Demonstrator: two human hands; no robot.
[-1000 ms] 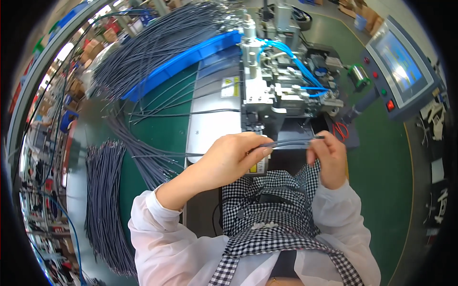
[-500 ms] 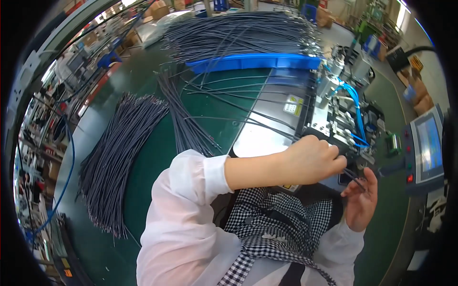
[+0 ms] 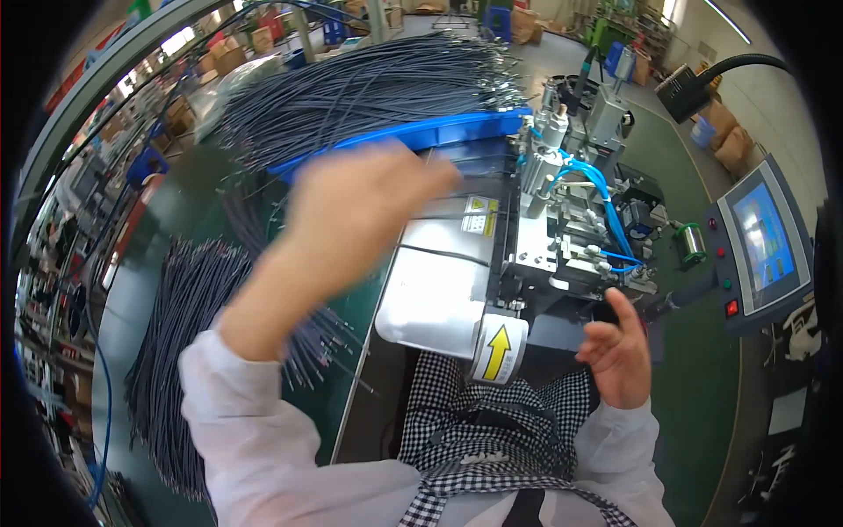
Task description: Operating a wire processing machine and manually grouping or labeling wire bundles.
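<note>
A: Far left of the bench (image 3: pixel 176 220), a bundle of dark wires (image 3: pixel 189 307) lies fanned toward the left edge. More wires (image 3: pixel 369 88) piled across the blue tray (image 3: pixel 413 136) at the back.

B: Left hand (image 3: pixel 351 215)?

A: Raised over the bench in front of the tray, motion-blurred. Fingers curled loosely; can't tell if it holds anything. It blocks part of the tray and the wires under it. Forearm covers the near end of the left bundle.

B: Middle?

A: White plate (image 3: pixel 439 299) with one thin wire (image 3: pixel 443 256) lying across it, well clear of both hands. Roll with a yellow arrow label (image 3: pixel 499 350) at the plate's near corner. Right of it, the machine (image 3: pixel 571 237) with blue hoses (image 3: pixel 606 198).

B: Right hand (image 3: pixel 615 356)?

A: Open, fingers spread, empty, just in front of the machine. Touchscreen panel (image 3: pixel 762 241) near the right edge, partly cut off.
</note>
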